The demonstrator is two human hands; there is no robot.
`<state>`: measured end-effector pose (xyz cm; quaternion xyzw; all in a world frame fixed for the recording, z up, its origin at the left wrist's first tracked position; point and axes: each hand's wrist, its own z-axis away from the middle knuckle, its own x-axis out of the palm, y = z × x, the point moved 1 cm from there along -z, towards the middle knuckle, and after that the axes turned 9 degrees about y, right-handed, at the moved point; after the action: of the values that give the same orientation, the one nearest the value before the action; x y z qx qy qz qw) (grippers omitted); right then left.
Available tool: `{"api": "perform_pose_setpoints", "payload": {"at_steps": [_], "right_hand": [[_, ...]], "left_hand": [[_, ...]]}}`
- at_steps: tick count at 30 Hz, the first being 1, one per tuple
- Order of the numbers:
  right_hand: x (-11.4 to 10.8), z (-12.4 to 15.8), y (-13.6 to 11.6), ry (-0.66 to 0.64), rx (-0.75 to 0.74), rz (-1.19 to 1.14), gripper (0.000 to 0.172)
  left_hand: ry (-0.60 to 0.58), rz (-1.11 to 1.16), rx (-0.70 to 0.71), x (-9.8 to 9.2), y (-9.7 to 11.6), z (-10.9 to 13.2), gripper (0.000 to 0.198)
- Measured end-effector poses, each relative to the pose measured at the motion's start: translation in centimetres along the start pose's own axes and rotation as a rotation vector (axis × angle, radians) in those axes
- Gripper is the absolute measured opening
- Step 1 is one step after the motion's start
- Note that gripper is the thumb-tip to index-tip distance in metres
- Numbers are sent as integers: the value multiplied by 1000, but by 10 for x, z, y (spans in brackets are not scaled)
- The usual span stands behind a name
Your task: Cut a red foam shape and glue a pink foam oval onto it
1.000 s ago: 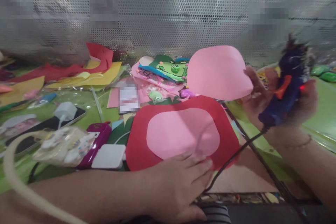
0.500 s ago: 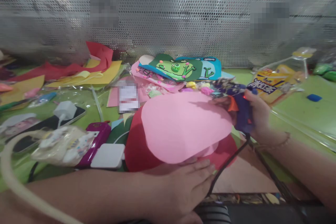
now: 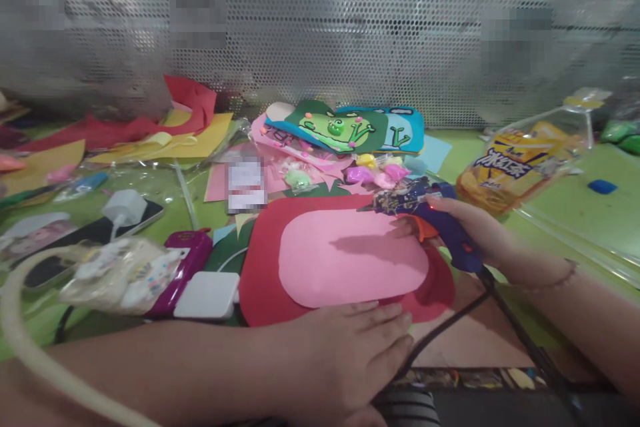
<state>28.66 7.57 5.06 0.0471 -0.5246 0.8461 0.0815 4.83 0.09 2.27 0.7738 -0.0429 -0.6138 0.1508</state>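
My left hand (image 3: 350,347) lies flat, fingers (image 3: 383,317) loosely together, pinning the red sheet (image 3: 263,273) to the tabletop (image 3: 575,213). My right hand (image 3: 475,227) is clamped on the glue gun (image 3: 440,220), its nozzle over the far edge of the pink sheet (image 3: 350,257).

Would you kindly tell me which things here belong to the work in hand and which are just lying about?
In use: glue gun in the right hand; pink sheet on red sheet, left hand at its near edge.
Lying about: phone, white charger block, yellow packet, green frog craft.
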Motion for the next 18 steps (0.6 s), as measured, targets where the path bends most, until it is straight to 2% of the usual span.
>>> {"api": "perform_pose_setpoints", "payload": {"at_steps": [4,9,12,18], "right_hand": [[1,2,0,-60,12,34,23],[-3,-2,-4,17,-77,72,21],[-7,-6,-6,13,-132,119,25],[-11,-8,-6,12,-117,181,28]], "left_hand": [[1,-32,2,0,1,0,63],[16,-113,61,0,1,0,62],[25,-153,120,0,2,0,59],[2,-145,74,-1,2,-1,62]]}}
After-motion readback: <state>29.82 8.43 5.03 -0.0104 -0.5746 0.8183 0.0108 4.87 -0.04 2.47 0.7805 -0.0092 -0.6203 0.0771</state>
